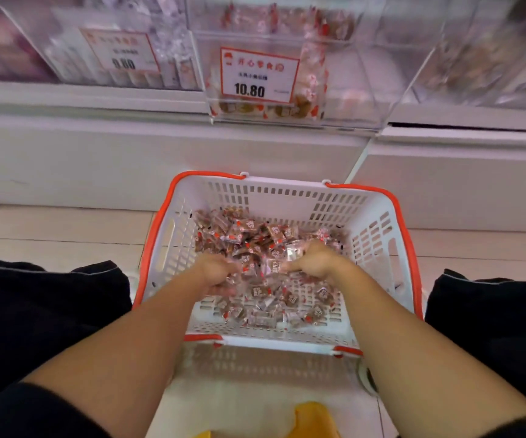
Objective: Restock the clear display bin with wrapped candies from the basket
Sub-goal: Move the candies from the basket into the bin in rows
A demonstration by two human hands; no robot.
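Wrapped candies [255, 245] heap in the white basket [378, 229] at frame centre, and we've got left hand [219, 273] and right hand [313, 262] curled into them, scooping a load for the clear display bin [343, 90] above.
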